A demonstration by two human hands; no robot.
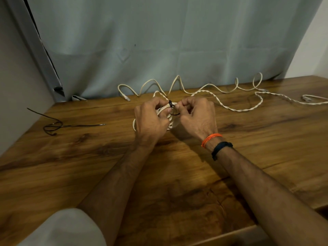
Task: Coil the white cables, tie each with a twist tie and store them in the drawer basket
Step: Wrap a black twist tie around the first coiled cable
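Observation:
My left hand (150,119) grips a coiled white cable (170,124) just above the wooden table (177,174). A black twist tie (170,105) is wrapped around the top of the coil, and my right hand (194,116) pinches its loose end. Behind my hands, a second white cable (177,84) lies loose in wavy loops along the back edge. A twisted white cable (236,108) runs off to the right. The drawer basket is not in view.
Loose black twist ties (55,126) lie on the table at the left, one reaching past the edge. A grey-blue curtain (159,41) hangs behind the table. A lighter wooden edge (230,235) shows at the bottom right. A grey sleeve (67,228) covers my left upper arm.

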